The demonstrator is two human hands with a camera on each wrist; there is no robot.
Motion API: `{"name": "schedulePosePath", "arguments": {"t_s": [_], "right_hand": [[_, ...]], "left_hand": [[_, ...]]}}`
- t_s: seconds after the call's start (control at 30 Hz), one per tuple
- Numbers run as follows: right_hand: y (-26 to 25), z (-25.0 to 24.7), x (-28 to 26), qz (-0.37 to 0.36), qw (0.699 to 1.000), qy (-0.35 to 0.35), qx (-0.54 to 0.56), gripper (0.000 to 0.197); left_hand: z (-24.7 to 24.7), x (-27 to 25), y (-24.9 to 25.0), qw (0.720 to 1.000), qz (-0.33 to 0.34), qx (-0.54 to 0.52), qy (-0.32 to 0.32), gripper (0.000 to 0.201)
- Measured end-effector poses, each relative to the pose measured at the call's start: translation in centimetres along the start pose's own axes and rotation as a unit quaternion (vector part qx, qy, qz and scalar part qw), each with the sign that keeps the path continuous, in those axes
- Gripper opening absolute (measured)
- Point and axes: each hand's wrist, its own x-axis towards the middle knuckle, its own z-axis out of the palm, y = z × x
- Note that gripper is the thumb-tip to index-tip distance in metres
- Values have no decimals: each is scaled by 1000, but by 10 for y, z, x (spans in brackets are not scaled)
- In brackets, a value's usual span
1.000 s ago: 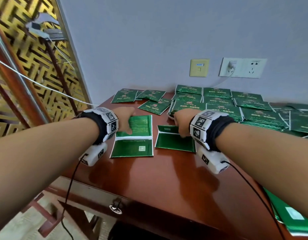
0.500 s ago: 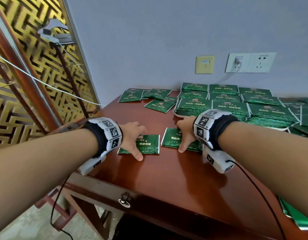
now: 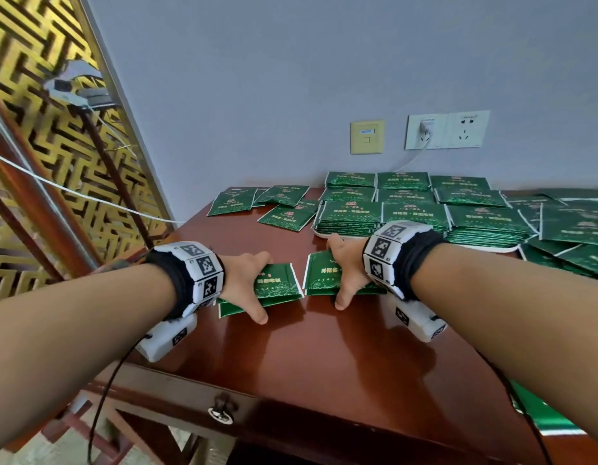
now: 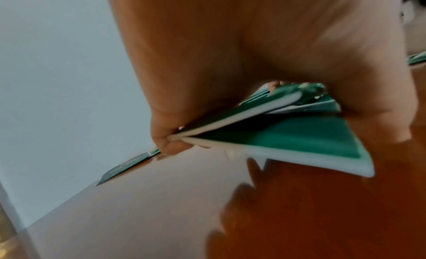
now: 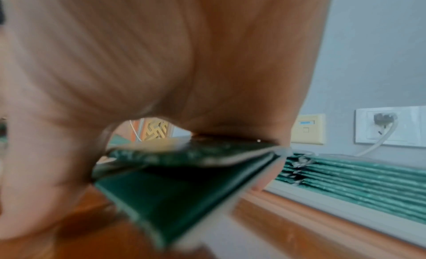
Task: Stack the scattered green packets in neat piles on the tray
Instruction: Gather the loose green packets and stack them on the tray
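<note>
Behind hands, stacked piles (image 3: 415,219) fill tray (image 3: 492,247); left hand (image 3: 243,283), right hand (image 3: 346,266) each grip packets

Wall sockets (image 3: 447,130) above a wooden table (image 3: 324,357), gold lattice screen (image 3: 32,112) left.

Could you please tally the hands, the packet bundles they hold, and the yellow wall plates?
Hands: 2 (left hand, right hand)
Held packet bundles: 2 (left bundle, right bundle)
Yellow wall plate: 1
Total: 5
</note>
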Motion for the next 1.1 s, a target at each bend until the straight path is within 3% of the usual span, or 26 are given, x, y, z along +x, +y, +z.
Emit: {"name": "schedulePosePath", "arguments": {"t_s": [0.13, 0.33, 0.5, 0.93, 1.1], "right_hand": [[22, -10, -7, 17, 1000, 12, -1, 107], [76, -40, -9, 56, 993, 91, 46, 92], [124, -64, 9, 96, 986, 127, 56, 89], [186, -91, 95, 132, 988, 70, 38, 95], [187, -77, 98, 100, 992, 75, 36, 76]], "left_hand": [[-30, 15, 21, 997, 25, 31, 66, 87], [-90, 64, 48, 987, 70, 48, 140, 89], [-127, 116, 63, 984, 92, 48, 145, 98], [-164, 220, 83, 979, 118, 102, 133, 100], [-154, 227, 81, 977, 138, 78, 139, 81]]}}
